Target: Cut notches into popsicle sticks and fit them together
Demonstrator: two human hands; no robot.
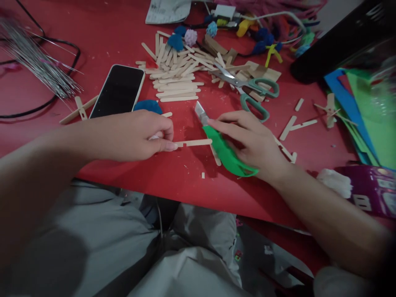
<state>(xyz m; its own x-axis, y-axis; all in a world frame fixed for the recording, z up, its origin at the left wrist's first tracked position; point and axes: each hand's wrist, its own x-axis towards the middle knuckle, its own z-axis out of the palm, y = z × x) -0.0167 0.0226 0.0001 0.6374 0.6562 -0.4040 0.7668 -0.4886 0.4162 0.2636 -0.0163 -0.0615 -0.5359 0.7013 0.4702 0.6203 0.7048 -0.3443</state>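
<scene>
Between the thumb and fingers of my left hand (148, 134) is a wooden craft stick (198, 142) with a small notch cut in its edge. It points right, just above the red table (123, 173). My right hand (250, 142) is closed round a green utility knife (227, 152), whose blade (200, 110) points up and to the left, away from the stick. Another craft stick (215, 155) lies under the knife, partly covered. A tiny cut-off piece of wood (203, 175) rests near the table's front edge. A blue piece (148, 106) sits behind my left hand.
A phone (119, 88) lies at left beside a wire bundle (46, 62) and black cable. Behind my hands are piled craft sticks (177, 78) and green-handled scissors (247, 86). Cut sticks (289, 127), coloured paper (355, 111), a purple packet (371, 187) and a black cylinder (334, 41) occupy the right.
</scene>
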